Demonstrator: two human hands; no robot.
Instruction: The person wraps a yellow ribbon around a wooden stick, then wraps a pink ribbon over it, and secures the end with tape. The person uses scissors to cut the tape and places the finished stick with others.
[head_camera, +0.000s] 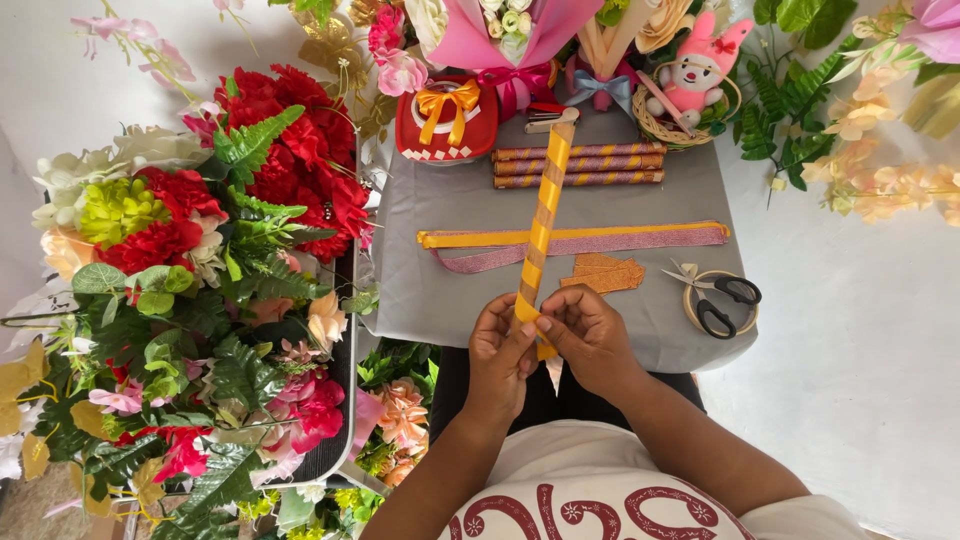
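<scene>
A long stick (543, 215) wound in yellow and pink ribbon stripes points away from me over the grey table (420, 280). My left hand (499, 352) and my right hand (590, 340) both grip its near end at the table's front edge, fingers pinched around the ribbon. Across the table lie a flat yellow ribbon (480, 238) and a glittery pink ribbon (620, 242), passing under the stick. Three wrapped sticks (600, 164) lie side by side farther back.
Scissors (722, 295) rest on a tape roll (690, 305) at the right. A folded orange piece (606, 272) lies nearby. A red box with a gold bow (446, 120), a bouquet (510, 40) and a plush in a basket (690, 85) stand behind. Artificial flowers (190, 280) crowd the left.
</scene>
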